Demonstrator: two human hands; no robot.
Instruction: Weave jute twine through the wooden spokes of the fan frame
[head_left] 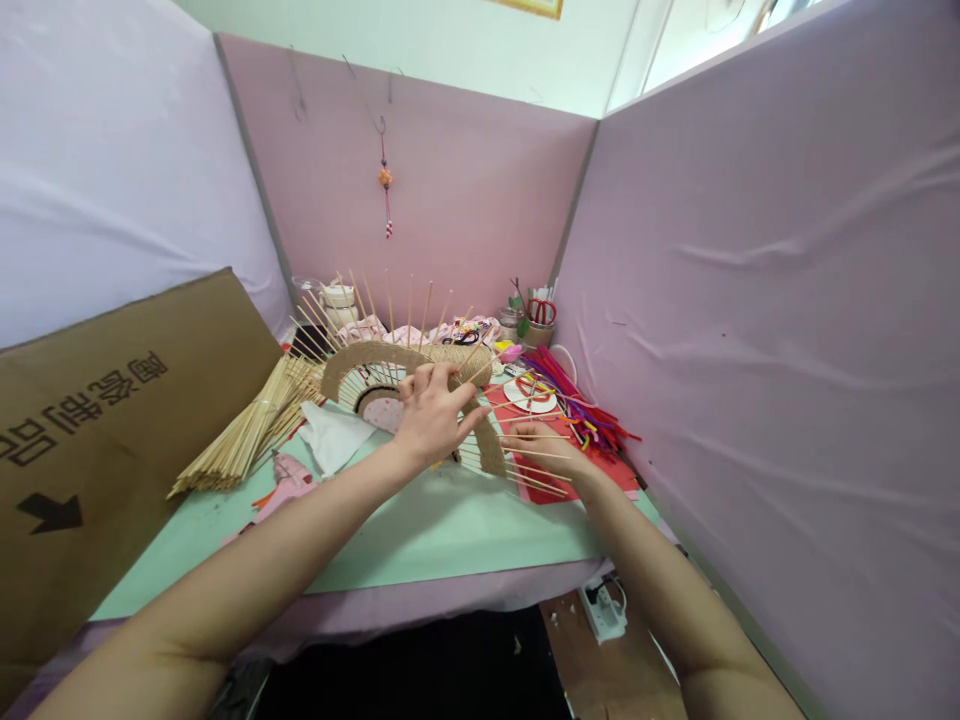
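Observation:
A fan-shaped frame of thin wooden sticks, woven with an arched twine band (pixel 491 445), stands on the table. Its stick ends spread outward beyond the band. My left hand (pixel 433 410) lies over the band near its top, fingers curled onto it and thumb on the near side, steadying the frame. At the lower right end, my right hand (pixel 547 447) has its fingers closed around one of the protruding sticks. A smaller dark-edged half circle (pixel 381 410) sits at the frame's inner centre, partly covered by my left hand. A roll of twine (pixel 469 362) lies just behind.
A bundle of wooden sticks (pixel 244 430) lies left, beside a large cardboard sheet (pixel 120 400). Near it are a white cloth (pixel 330 440) and a pink glue gun (pixel 289 475). Coloured pipe cleaners (pixel 592 425) and red sheets (pixel 619 480) lie right. Partitions enclose the table.

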